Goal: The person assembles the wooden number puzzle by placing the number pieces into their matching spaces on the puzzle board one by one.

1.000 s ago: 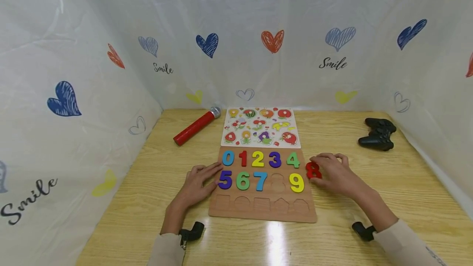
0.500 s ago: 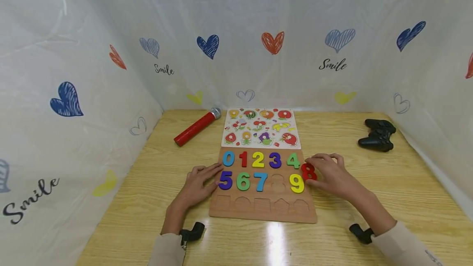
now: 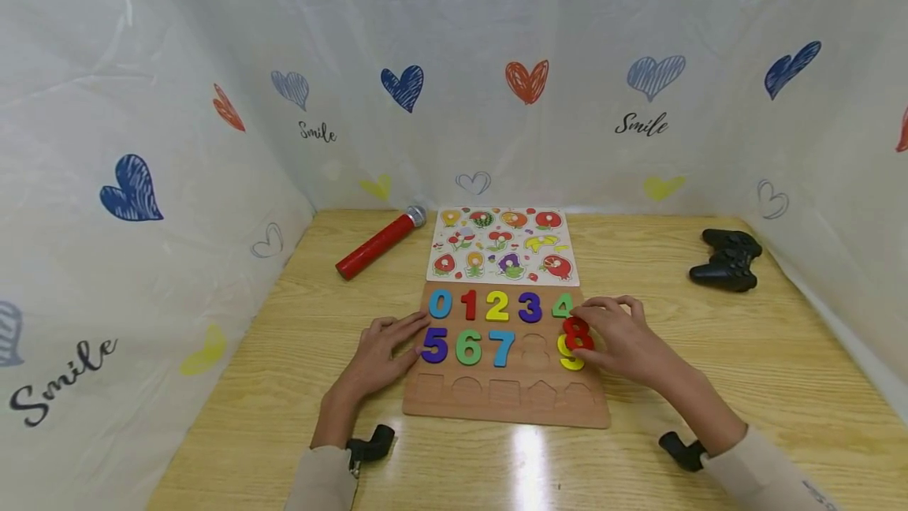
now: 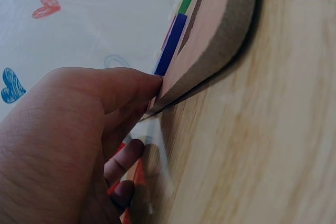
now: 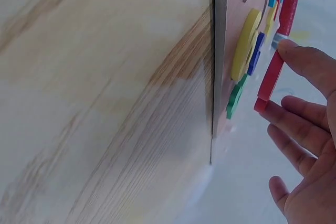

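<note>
My right hand [image 3: 627,341] pinches a red number 8 puzzle piece [image 3: 578,333] between thumb and fingertips. In the right wrist view the red 8 [image 5: 270,80] is tilted and raised off the wooden number board [image 3: 496,400]. From the head view it overlaps the yellow 9 [image 3: 571,363] and the green 4 [image 3: 562,305]. An 8-shaped recess [image 3: 535,352] shows bare between the blue 7 [image 3: 502,347] and the 9. My left hand [image 3: 379,353] rests at the board's left edge, thumb and forefinger touching it beside the purple 5 [image 3: 435,346]; its other fingers are loose.
A fruit puzzle board [image 3: 504,247] lies directly behind the number board. A red microphone [image 3: 379,244] is at the back left, and a black game controller [image 3: 725,260] at the back right. A printed curtain [image 3: 461,38] encloses the table [image 3: 638,448] at the back and sides.
My right hand has moved left with the red 8, from beside the board's right edge to above the 9. The left hand has stayed at the board's left edge.
</note>
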Action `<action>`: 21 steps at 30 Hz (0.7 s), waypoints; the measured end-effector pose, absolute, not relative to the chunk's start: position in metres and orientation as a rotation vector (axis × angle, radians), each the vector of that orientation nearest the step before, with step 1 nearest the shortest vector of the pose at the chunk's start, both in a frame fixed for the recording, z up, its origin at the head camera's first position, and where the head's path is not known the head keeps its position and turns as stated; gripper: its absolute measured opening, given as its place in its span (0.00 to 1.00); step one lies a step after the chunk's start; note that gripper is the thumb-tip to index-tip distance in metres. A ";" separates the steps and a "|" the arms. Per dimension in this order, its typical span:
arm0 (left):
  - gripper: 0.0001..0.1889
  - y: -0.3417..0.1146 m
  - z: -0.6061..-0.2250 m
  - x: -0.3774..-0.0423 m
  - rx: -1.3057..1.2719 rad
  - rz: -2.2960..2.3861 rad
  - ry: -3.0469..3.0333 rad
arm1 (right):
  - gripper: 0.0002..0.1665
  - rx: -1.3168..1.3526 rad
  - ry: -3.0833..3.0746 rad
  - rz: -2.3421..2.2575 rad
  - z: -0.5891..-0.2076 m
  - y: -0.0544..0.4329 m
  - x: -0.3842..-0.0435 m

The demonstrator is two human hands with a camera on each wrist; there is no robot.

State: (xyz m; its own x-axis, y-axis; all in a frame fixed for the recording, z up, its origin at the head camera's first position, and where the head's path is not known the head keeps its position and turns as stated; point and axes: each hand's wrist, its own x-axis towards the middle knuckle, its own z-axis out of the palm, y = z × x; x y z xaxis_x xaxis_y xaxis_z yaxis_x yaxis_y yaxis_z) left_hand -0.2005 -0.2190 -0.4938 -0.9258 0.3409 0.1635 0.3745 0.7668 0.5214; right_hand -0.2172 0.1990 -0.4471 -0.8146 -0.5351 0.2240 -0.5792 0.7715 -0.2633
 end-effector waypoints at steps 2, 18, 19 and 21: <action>0.27 -0.219 -0.494 -0.201 -0.588 -0.873 -2.900 | 0.33 0.895 -2.829 0.490 -0.447 0.196 -0.217; 0.26 -0.219 -0.493 -0.201 -0.586 -0.882 -2.897 | 0.32 0.943 -2.833 0.449 -0.450 0.178 -0.216; 0.26 -0.219 -0.493 -0.201 -0.586 -0.882 -2.900 | 0.32 0.947 -2.833 0.447 -0.451 0.177 -0.216; 0.26 -0.219 -0.492 -0.201 -0.583 -0.880 -2.906 | 0.33 0.954 -2.827 0.453 -0.451 0.176 -0.216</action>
